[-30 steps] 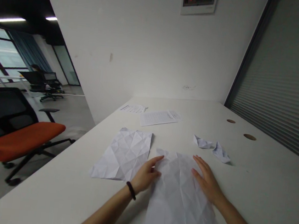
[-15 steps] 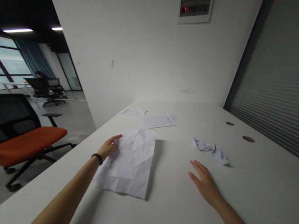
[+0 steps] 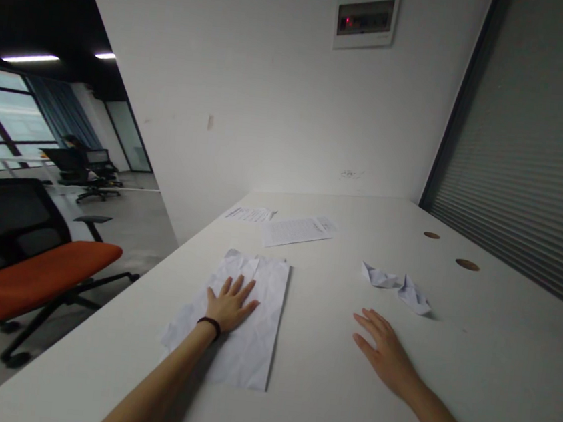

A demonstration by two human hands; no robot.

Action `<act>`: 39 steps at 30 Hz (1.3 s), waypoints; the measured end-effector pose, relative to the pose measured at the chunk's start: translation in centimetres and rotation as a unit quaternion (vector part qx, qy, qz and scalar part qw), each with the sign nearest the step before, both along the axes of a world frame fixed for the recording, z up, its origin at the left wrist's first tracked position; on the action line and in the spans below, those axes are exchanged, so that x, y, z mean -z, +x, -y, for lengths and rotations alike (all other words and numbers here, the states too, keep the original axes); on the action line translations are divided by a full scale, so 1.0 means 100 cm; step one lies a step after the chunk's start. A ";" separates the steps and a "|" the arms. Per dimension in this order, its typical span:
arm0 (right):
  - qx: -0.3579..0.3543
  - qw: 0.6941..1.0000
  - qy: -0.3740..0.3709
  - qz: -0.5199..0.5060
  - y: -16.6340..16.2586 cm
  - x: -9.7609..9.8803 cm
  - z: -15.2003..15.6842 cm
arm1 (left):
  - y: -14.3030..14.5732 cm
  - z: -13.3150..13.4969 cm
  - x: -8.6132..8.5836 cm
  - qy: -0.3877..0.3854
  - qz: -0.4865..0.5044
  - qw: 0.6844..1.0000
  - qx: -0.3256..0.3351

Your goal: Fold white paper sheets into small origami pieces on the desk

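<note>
My left hand (image 3: 230, 305) lies flat with spread fingers on creased white paper (image 3: 259, 333), pressing it to the table. The paper shows fold lines, and more paper sticks out from under its left side. My right hand (image 3: 382, 348) hovers over or rests on the white tabletop, fingers stretched and holding nothing; whether it touches the surface I cannot tell. Just beyond it lie two folded paper shapes like small boats, one on the left (image 3: 379, 276) and one on the right (image 3: 413, 296).
The white table (image 3: 321, 403) meets a wall at the back. Printed sheets (image 3: 297, 231) lie toward the far side, and two round holes (image 3: 467, 265) pierce the right edge area. An orange-seated chair (image 3: 49, 264) stands left; a person (image 3: 74, 143) sits in the distance.
My left hand has gone from holding the paper's left edge to lying flat on its middle. The paper now sits flatter and slightly nearer. My right hand has barely moved.
</note>
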State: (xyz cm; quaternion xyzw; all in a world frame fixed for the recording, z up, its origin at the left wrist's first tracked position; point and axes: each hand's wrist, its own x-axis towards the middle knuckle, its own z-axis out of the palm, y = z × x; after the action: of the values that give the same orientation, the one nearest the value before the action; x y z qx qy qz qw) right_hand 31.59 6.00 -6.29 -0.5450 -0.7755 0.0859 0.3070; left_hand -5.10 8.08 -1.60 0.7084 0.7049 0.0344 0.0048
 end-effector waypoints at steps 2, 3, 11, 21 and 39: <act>-0.002 1.000 -0.001 0.012 0.001 0.000 0.000 | 0.002 0.001 0.005 -0.002 -0.012 1.000 -0.004; -0.003 1.000 -0.002 0.017 0.001 0.000 0.000 | 0.002 0.002 0.006 -0.002 -0.019 1.000 -0.005; -0.002 1.000 -0.010 0.025 -0.001 -0.004 0.003 | 0.010 0.012 0.000 0.000 -0.015 1.000 -0.011; -0.007 1.000 -0.011 0.028 -0.001 -0.005 0.004 | 0.026 0.096 -0.026 -0.003 -0.016 0.972 0.234; -0.013 0.998 -0.030 0.061 -0.001 -0.007 0.005 | -0.018 0.106 0.006 0.016 -0.080 0.992 0.096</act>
State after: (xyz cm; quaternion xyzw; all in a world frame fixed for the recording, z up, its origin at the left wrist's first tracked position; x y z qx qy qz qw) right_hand 31.47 5.53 -5.54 -0.5485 -0.7965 0.0800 0.2413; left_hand -6.89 -2.50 -2.15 0.7730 0.6314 -0.0118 -0.0602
